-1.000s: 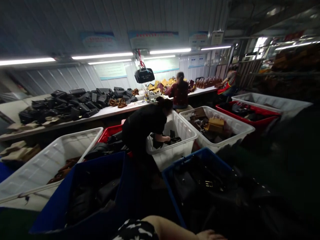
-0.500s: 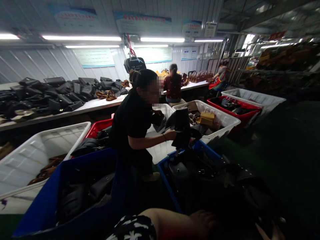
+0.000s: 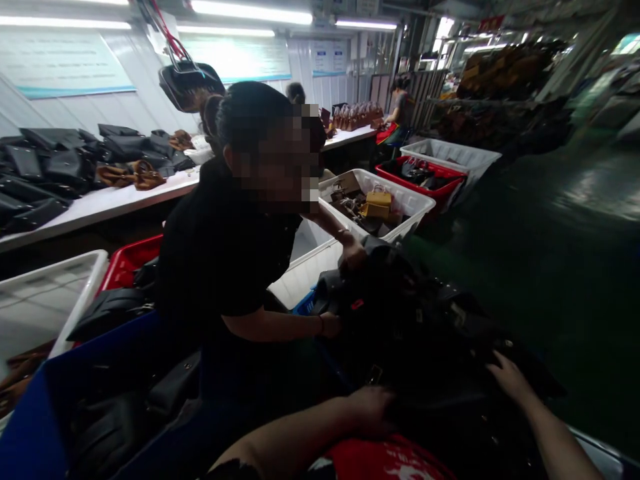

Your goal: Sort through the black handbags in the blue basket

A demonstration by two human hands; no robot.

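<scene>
A dark heap of black handbags (image 3: pixel 425 313) lies in front of me, over a blue crate (image 3: pixel 303 304) whose rim shows only at its far left corner. At the near side of the heap is my left hand (image 3: pixel 373 407); its fingers fade into the dark bags. My right hand (image 3: pixel 507 375) rests on the heap's right side, fingertips apart on black material. Across from me, a co-worker (image 3: pixel 225 233) in black leans over the same heap, with one hand (image 3: pixel 354 255) on a bag at the far side and the other hand (image 3: pixel 330 325) at its left edge.
Left stands a blue bin (image 3: pixel 35 413) holding black bags, beside red and white bins. A white bin (image 3: pixel 425 207) with a yellow bag (image 3: pixel 377 202) and a red bin (image 3: pixel 460 183) stand beyond. Black bags cover a long table (image 3: pixel 75 207) by the wall. Other people sit behind.
My view has turned right and come nearer the heap. Both my hands now show more fully on the bags. The co-worker has lowered the black bag onto the heap and bent further over it.
</scene>
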